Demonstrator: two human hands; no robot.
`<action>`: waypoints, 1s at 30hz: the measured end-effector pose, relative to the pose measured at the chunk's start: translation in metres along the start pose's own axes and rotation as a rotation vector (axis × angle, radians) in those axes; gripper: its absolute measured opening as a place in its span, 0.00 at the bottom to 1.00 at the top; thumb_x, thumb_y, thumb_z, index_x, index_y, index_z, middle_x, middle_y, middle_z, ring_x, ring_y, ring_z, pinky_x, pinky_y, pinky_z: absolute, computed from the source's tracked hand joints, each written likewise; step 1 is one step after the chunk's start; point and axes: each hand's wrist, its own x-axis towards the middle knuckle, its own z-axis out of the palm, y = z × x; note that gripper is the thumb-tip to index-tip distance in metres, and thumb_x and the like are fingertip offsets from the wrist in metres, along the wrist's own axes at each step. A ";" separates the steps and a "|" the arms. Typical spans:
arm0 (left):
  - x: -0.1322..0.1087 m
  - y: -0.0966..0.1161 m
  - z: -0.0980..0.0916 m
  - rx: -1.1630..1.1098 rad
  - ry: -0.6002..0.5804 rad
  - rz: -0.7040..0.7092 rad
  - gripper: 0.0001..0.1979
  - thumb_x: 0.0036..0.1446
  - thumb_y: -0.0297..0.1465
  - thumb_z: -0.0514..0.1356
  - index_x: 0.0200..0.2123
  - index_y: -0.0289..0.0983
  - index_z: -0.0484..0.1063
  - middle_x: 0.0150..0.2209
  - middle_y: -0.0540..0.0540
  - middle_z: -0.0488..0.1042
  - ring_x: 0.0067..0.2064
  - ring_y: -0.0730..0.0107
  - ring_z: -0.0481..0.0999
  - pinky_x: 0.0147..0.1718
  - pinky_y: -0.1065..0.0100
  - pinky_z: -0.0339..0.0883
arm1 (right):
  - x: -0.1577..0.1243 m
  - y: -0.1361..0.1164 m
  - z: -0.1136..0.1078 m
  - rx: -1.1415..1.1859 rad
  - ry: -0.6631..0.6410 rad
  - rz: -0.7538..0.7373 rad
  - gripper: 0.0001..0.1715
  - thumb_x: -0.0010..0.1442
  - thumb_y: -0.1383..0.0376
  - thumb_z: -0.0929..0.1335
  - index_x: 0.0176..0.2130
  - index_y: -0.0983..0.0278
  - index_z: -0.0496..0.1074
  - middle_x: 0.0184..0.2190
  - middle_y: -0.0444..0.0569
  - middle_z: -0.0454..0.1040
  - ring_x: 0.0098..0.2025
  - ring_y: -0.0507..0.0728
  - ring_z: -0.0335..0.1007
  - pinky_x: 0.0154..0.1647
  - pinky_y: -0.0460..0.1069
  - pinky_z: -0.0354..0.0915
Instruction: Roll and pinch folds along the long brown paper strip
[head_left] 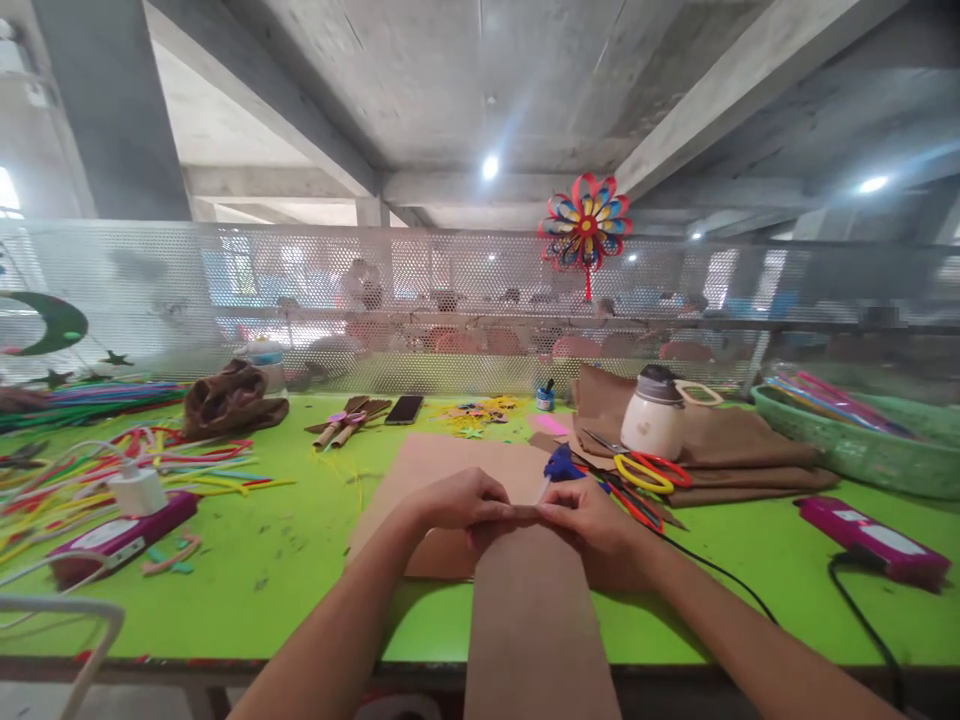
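A long brown strip of paper or thin felt [536, 620] hangs toward me over the table's front edge. Its far end is pinched between the fingertips of my left hand [465, 500] and my right hand [581, 510], and that end looks folded or rolled over. Under my hands lies a brown sheet [442, 460]. Just beyond my right fingers is a blue glue gun [562, 462], partly hidden by that hand. Yellow-handled scissors [643, 474] and red-handled scissors [667, 468] lie to the right of it.
Brown folded cloth [735, 450] carries a lidded cup [654, 420] at right. Purple power strips [874, 540] sit at both sides, with a black cord trailing. At left are colourful pipe cleaners [217, 470]. A phone [405, 409] and brown rolled pieces [346, 425] lie farther back.
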 end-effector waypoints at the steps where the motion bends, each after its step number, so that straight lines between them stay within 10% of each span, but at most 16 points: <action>1: 0.000 -0.001 0.000 -0.024 -0.005 -0.004 0.21 0.53 0.47 0.55 0.30 0.33 0.73 0.19 0.51 0.68 0.20 0.77 0.65 0.20 0.76 0.56 | -0.001 0.000 0.001 0.034 -0.017 0.013 0.20 0.51 0.52 0.70 0.24 0.66 0.69 0.17 0.41 0.61 0.19 0.48 0.52 0.19 0.45 0.48; 18: -0.001 -0.004 -0.007 -0.051 0.112 0.013 0.19 0.50 0.45 0.59 0.24 0.34 0.70 0.13 0.53 0.64 0.16 0.78 0.62 0.16 0.76 0.52 | -0.019 -0.025 0.011 0.593 -0.078 0.147 0.16 0.46 0.58 0.74 0.25 0.65 0.68 0.17 0.39 0.59 0.20 0.48 0.54 0.24 0.46 0.53; 30: -0.006 -0.010 -0.015 -0.190 -0.060 0.005 0.16 0.53 0.43 0.59 0.29 0.34 0.72 0.25 0.50 0.72 0.22 0.78 0.69 0.24 0.75 0.63 | -0.017 -0.015 0.006 0.554 -0.104 0.172 0.17 0.47 0.58 0.74 0.23 0.66 0.67 0.15 0.37 0.56 0.18 0.46 0.46 0.22 0.45 0.49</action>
